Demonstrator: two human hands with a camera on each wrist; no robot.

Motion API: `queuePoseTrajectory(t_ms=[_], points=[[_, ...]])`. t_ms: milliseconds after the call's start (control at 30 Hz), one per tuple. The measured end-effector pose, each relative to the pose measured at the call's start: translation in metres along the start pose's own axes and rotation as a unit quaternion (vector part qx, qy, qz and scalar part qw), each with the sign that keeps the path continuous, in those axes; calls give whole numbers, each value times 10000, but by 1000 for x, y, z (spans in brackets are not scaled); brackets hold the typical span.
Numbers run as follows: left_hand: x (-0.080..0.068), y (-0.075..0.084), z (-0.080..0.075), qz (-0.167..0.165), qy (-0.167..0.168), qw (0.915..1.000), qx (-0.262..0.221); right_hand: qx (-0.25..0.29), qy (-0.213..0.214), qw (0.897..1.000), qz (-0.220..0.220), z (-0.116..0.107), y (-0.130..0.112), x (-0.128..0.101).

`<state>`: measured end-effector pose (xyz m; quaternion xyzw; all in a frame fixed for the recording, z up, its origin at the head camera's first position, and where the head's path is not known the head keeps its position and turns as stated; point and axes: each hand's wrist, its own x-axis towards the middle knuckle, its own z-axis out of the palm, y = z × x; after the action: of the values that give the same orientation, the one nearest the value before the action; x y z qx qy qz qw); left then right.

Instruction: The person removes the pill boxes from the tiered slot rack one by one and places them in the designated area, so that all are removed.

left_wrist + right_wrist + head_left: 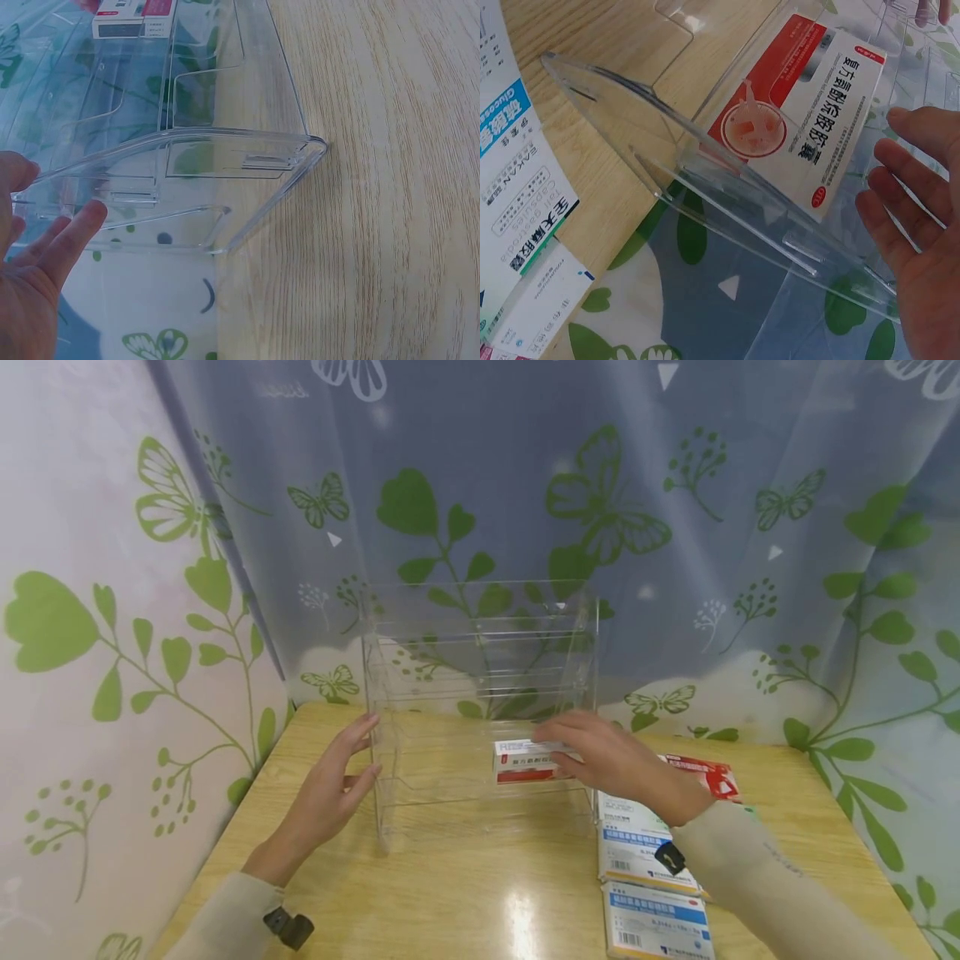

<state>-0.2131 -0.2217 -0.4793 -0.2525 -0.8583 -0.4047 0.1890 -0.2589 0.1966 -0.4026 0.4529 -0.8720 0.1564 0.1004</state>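
Observation:
A clear acrylic tiered rack (435, 768) stands on the table in the head view. On one of its lower tiers sits a red and white medicine box (517, 768), its front facing me. My right hand (600, 760) reaches over the box's right end; in the right wrist view its relaxed fingers (900, 180) are spread just past the box's edge, not curled round it. My left hand (330, 793) is at the rack's left side. The left wrist view shows its loosely extended fingers (79, 232) against the clear side panel.
Right of the rack lie blue and white medicine boxes (656, 918) in a column, partly under my right forearm. A red box (705, 777) lies behind them. A printed curtain (487, 485) hangs behind the wooden table (450, 902).

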Motion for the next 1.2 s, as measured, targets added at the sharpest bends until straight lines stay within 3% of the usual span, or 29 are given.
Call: queuePoseTrajectory(t_ms=[133, 267, 467, 867, 1033, 1200], points=[[0, 0, 1, 1, -10, 10000, -7, -128, 42, 9999, -97, 3, 0, 0], [0, 0, 1, 13, -15, 10000, -20, 136, 92, 9998, 132, 2, 2, -4], [0, 0, -1, -9, 31, 10000, -17, 386, -425, 9970, 521, 1, 1, -7], [-1, 0, 0, -75, -20, 10000, 27, 855, -227, 9960, 103, 20, -13, 14], [-1, -1, 0, -58, -7, 10000, 9, 1093, -180, 9929, 427, 21, -16, 14], [-1, -1, 1, -42, -11, 10000, -47, 1006, -175, 9919, 750, 23, -14, 11]])
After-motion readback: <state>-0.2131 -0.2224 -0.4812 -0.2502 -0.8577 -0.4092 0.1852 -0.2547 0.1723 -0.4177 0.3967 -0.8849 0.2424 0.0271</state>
